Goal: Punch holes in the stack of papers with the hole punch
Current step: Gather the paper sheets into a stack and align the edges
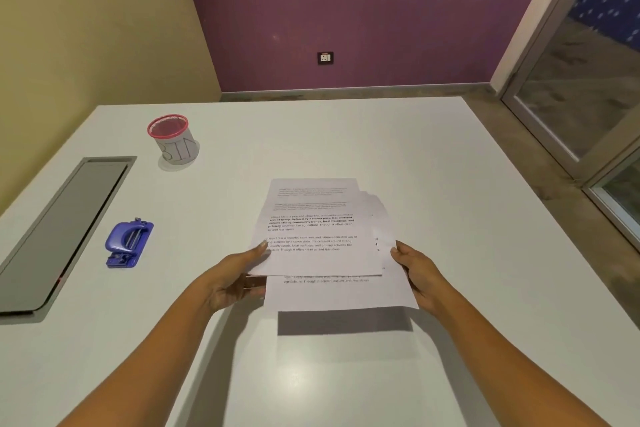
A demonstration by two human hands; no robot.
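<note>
Both hands clamped on uneven stack of papers [322,239] mid-table, left hand [239,274] and right hand [415,274] at side edges; hole punch [129,244] well left, near left edge, closer to left hand.

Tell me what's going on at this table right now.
A person holds a loose stack of papers above the table, left hand on one edge, right hand on the other. The sheets are uneven, not yet squared. The blue hole punch sits untouched to the left, with a red-rimmed bin farther back.
</note>
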